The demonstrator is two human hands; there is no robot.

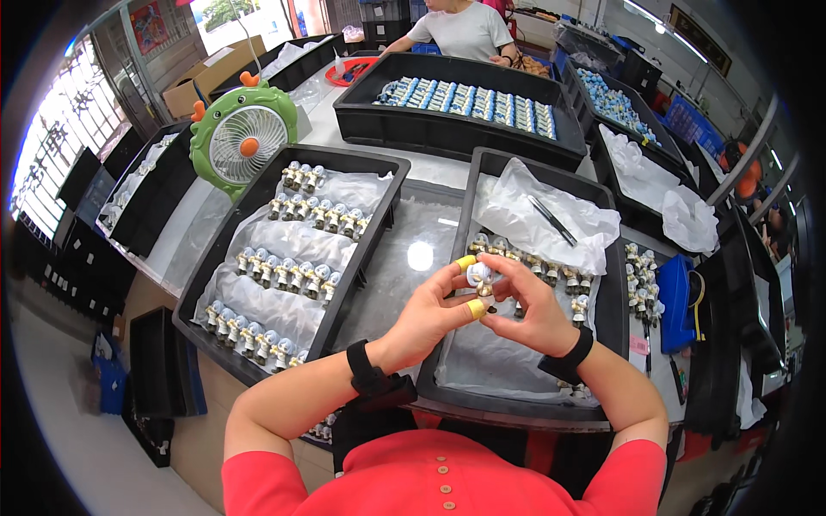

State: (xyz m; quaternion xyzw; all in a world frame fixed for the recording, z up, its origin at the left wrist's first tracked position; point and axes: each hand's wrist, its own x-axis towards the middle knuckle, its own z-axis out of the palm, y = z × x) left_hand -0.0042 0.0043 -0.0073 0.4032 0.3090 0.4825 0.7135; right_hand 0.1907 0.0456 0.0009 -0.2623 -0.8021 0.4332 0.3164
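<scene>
A small white-headed figurine [481, 277] is standing roughly upright between your fingertips, above the right-hand tray [613, 301]. Your left hand [430, 307], wearing yellow finger covers [476, 308] on thumb and forefinger, is closing on it from one side; your right hand [533, 301] is closing from the other, its forefinger bending near the head. Both sets of fingers are pinching the piece, though exactly where each thumb is touching cannot be told. Judging by its look, the figurine is likely to be feeling light and stiff, its smooth surface perhaps slipping a little, its small projecting parts probably being the fragile ones; the trunk, just below the head, is seemingly offering the safest hold. Beneath, more figurines are lying beside a crumpled white sheet [508, 202], on which a dark pen [551, 219] is resting. Farther left, rows of figurines [288, 277] are filling the left-hand tray [368, 245], a green fan [225, 142] is standing beyond, and a co-worker [465, 34] is sitting or standing behind the far tray [447, 133]
</scene>
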